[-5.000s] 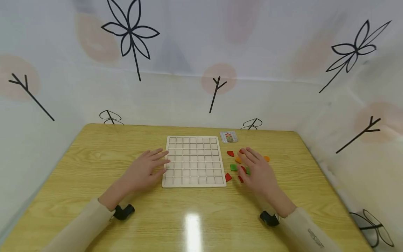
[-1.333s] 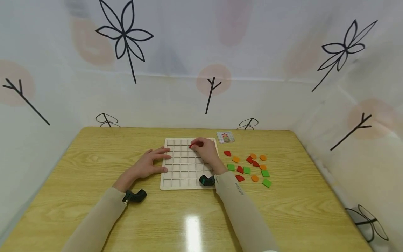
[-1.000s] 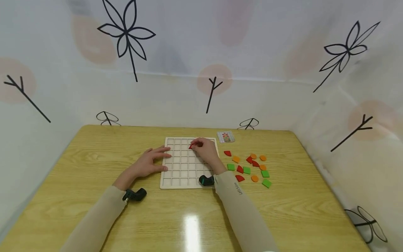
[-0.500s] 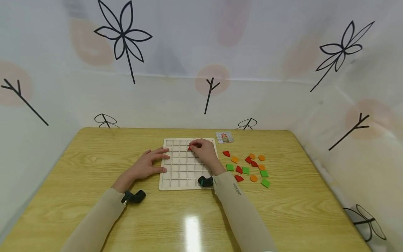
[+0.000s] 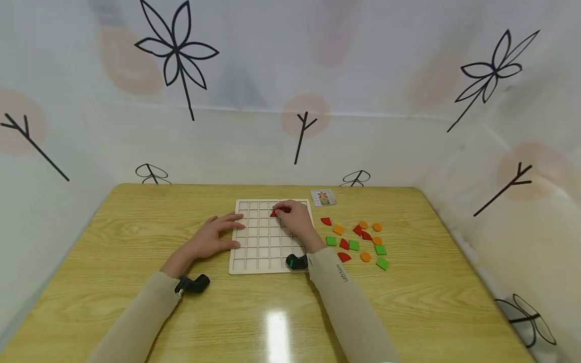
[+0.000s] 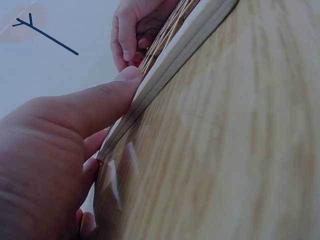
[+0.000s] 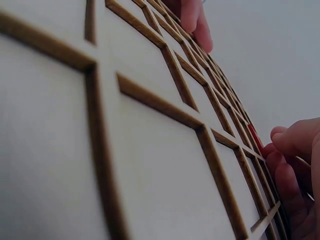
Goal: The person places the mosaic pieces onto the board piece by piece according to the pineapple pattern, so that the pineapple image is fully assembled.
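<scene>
A pale wooden board point(image 5: 264, 252) with a raised square grid lies on the table. My left hand point(image 5: 211, 237) rests along its left edge with fingers spread; in the left wrist view the thumb point(image 6: 107, 97) touches the board's side rim point(image 6: 165, 70). Over the board's upper part, my right hand point(image 5: 295, 219) holds a small red piece point(image 5: 273, 214) between thumb and fingertips. The right wrist view shows this red piece point(image 7: 255, 136) low at a grid cell, fingertips against it; much of it is hidden by the hand.
To the board's right lie loose flat pieces: red quarter-circles point(image 5: 344, 257), green squares point(image 5: 383, 263) and orange rounds point(image 5: 365, 257), several of each kind or nearly so. Behind them is a picture card point(image 5: 323, 197). A printed cloth wall point(image 5: 236, 146) stands behind the table.
Five seconds ago my right hand was over the loose pieces; it has since moved left onto the board with the red piece. The left hand stays at the edge; little differs over the last second.
</scene>
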The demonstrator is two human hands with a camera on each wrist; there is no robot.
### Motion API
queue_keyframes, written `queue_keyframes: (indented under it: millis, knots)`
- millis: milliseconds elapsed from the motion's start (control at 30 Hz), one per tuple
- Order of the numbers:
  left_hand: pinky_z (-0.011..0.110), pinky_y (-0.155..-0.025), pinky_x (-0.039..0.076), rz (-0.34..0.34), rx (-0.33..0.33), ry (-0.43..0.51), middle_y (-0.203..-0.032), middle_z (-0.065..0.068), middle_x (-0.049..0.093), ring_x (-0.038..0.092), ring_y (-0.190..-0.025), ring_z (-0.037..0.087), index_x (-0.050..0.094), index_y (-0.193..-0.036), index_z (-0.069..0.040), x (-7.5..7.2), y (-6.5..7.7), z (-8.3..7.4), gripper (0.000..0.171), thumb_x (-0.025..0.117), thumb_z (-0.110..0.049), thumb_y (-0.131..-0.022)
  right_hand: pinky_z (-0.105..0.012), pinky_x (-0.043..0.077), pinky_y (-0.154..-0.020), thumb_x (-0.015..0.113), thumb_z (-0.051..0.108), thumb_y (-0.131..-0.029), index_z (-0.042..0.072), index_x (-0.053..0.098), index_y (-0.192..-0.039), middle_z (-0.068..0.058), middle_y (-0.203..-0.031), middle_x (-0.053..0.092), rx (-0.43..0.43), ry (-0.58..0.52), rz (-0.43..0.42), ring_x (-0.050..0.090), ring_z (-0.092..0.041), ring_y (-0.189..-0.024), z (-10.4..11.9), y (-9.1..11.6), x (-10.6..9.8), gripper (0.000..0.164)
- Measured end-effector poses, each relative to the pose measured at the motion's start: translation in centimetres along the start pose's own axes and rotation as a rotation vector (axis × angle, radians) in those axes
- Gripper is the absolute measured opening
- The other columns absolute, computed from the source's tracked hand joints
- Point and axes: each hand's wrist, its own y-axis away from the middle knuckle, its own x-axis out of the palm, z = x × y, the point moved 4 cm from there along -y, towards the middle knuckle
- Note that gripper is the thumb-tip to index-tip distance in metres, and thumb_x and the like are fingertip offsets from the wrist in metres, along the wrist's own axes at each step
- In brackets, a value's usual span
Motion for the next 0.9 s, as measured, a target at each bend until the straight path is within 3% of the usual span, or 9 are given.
queue_keyframes:
  millis: [300, 533, 667, 900]
  knots:
    - [0.063, -0.114, 0.008, 0.006, -0.004, 0.001, -0.155, 0.010, 0.041, 0.027, -0.146, 0.034, 0.064, -0.134, -0.012, 0.0, 0.1, 0.1, 0.050, 0.076, -0.031, -0.090, -0.035, 0.052, -0.078, 0.066, 0.015, -0.097, 0.017, 0.078, -0.096, 0.001, -0.095, 0.070, 0.007, 0.000, -0.005, 0.062, -0.017, -0.088, -0.1, 0.1, 0.0, 0.012]
    - [0.063, -0.114, 0.008, 0.003, -0.004, 0.006, -0.155, 0.010, 0.040, 0.027, -0.146, 0.034, 0.063, -0.134, -0.011, 0.0, 0.0, 0.1, 0.049, 0.075, -0.030, -0.090, -0.035, 0.051, -0.081, 0.066, 0.012, -0.097, 0.006, 0.076, -0.106, -0.003, -0.101, 0.071, -0.016, -0.150, 0.004, 0.063, -0.020, -0.091, -0.5, -0.4, -1.0, 0.015]
    - [0.064, -0.114, 0.008, -0.005, -0.006, 0.009, -0.155, 0.012, 0.041, 0.027, -0.146, 0.035, 0.064, -0.133, -0.011, 0.0, 0.1, 0.1, 0.048, 0.075, -0.030, -0.090, -0.036, 0.053, -0.084, 0.064, 0.009, -0.098, 0.002, 0.074, -0.112, -0.007, -0.107, 0.071, -0.031, -0.168, 0.018, 0.064, -0.021, -0.095, -0.5, -0.6, -2.7, 0.019]
    - [0.063, -0.115, 0.007, -0.003, -0.016, 0.015, -0.155, 0.010, 0.041, 0.027, -0.147, 0.033, 0.064, -0.133, -0.013, 0.1, 0.0, 0.1, 0.049, 0.075, -0.031, -0.090, -0.030, 0.052, -0.077, 0.063, 0.010, -0.099, 0.001, 0.073, -0.114, -0.011, -0.112, 0.070, -0.040, -0.037, -0.029, 0.064, -0.027, -0.098, -2.3, 0.3, -7.6, 0.019]
